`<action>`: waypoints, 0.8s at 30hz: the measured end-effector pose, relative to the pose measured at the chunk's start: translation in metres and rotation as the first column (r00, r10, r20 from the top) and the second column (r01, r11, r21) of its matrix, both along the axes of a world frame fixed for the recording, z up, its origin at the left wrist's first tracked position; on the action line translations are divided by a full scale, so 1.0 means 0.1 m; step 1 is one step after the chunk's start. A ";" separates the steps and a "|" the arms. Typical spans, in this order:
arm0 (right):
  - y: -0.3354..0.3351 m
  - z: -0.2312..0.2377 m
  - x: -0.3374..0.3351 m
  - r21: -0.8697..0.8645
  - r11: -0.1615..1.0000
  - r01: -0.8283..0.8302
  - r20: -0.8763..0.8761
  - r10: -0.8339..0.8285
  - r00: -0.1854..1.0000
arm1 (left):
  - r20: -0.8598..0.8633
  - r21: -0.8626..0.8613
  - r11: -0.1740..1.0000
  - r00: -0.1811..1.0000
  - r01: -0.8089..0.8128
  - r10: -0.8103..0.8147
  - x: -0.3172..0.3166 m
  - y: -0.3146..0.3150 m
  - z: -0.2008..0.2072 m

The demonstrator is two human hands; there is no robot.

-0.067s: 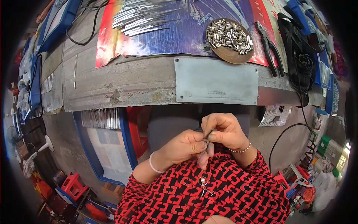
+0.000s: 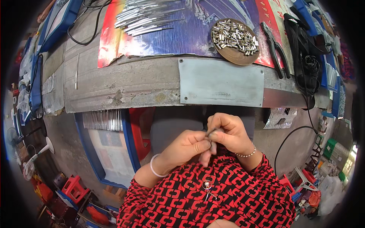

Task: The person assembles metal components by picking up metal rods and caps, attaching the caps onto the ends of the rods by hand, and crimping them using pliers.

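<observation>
- Left hand (image 2: 190,145) and right hand (image 2: 230,133) pinch together before the desk (image 2: 133,85), hiding whatever's between: can't tell what!
- One grey panel (image 2: 220,83) along the near edge.
- One dish (image 2: 242,59) heaped with metal tubes (image 2: 234,36); one pliers (image 2: 271,42) beside it.
- Strips (image 2: 146,19), too many to count; one rod (image 2: 77,72) apart, left.

Left hand (image 2: 193,145) and right hand (image 2: 229,132) held together near tabletop (image 2: 144,81); metal tubes (image 2: 232,37) heaped in brown dish (image 2: 243,60), pliers (image 2: 269,36) laid nearby.
</observation>
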State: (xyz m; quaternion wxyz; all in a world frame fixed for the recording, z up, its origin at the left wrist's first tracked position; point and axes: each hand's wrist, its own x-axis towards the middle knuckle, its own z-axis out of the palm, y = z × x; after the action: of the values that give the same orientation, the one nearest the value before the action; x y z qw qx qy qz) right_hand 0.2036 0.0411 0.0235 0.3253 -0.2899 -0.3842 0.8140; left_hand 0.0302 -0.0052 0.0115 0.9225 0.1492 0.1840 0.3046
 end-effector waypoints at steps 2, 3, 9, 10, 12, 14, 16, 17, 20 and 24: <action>-0.01 0.07 -0.05 0.281 0.960 -0.015 0.467 -0.123 0.876 | -0.683 0.534 0.831 0.659 0.155 0.316 -0.01 0.03 0.07; 0.01 0.05 -0.07 0.288 0.957 -0.016 0.466 -0.125 0.876 | -0.681 0.540 0.828 0.658 0.154 0.322 0.00 0.04 0.04; 0.08 -0.07 0.03 -0.101 0.993 0.053 0.057 -0.048 0.997 | -0.466 0.269 0.961 0.864 -0.064 0.188 -0.04 0.04 0.08; 0.09 -0.09 0.04 -0.131 0.990 0.053 -0.025 -0.057 0.998 | -0.380 0.163 0.982 0.913 -0.091 0.148 -0.05 0.05 0.07; 0.11 -0.07 0.04 -0.106 0.993 0.049 -0.002 -0.049 0.999 | -0.283 0.052 0.993 0.952 -0.106 0.116 -0.06 0.07 0.09; 0.11 -0.05 0.04 -0.083 0.996 0.046 0.023 -0.044 0.999 | -0.251 -0.004 0.997 0.965 -0.075 0.071 -0.06 0.07 0.10; 0.11 -0.03 0.04 0.003 1.000 0.028 0.083 -0.028 0.996 | -0.231 0.007 0.998 0.971 -0.062 0.062 -0.06 0.08 0.10; 0.11 -0.02 0.05 0.002 1.000 0.027 0.084 -0.027 0.996 | -0.213 0.018 0.999 0.976 -0.050 0.053 -0.06 0.08 0.09; 0.07 -0.02 0.05 0.066 0.998 0.001 0.150 -0.011 0.989 | -0.209 0.057 0.997 0.976 -0.050 0.061 -0.06 0.06 0.06; 0.04 -0.05 0.02 0.157 0.977 0.144 0.122 -0.164 0.979 | -0.222 0.084 0.995 0.973 -0.046 0.064 -0.06 0.06 0.07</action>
State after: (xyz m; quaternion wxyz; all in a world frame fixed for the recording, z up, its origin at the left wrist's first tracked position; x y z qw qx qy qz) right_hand 0.2053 0.0448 0.0188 0.3815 -0.3480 -0.4406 0.7343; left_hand 0.0242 0.0012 0.0185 0.8804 0.2136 0.2792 0.3183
